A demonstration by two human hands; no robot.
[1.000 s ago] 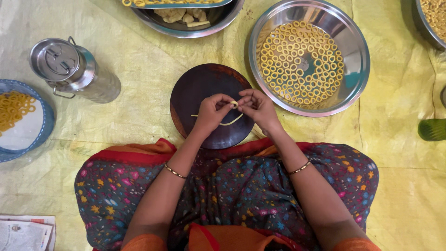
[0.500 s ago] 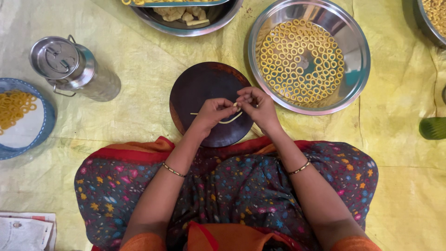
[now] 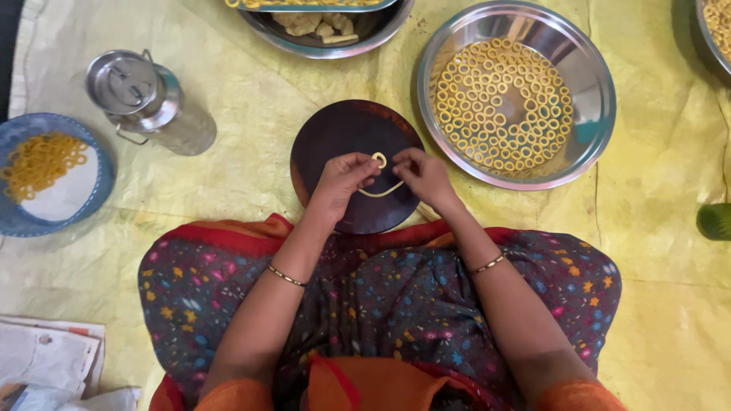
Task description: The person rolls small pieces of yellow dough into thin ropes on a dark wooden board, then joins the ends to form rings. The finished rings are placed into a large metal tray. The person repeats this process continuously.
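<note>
- Head view: a crinkled yellow sheet covers the floor; the left hand and right hand together pinch a small dough ring over a dark round board.
- A dough strand lies just below the pinch.
- Up and right of it, a steel plate of rings.
- Bowls above are cut off by the frame.

yellow sheet, round board, steel bowl

A stack of folded newspapers lies in the lower left corner of the frame, white and grey with small coloured patches. No other packages, labels, signs or screens show.
</note>
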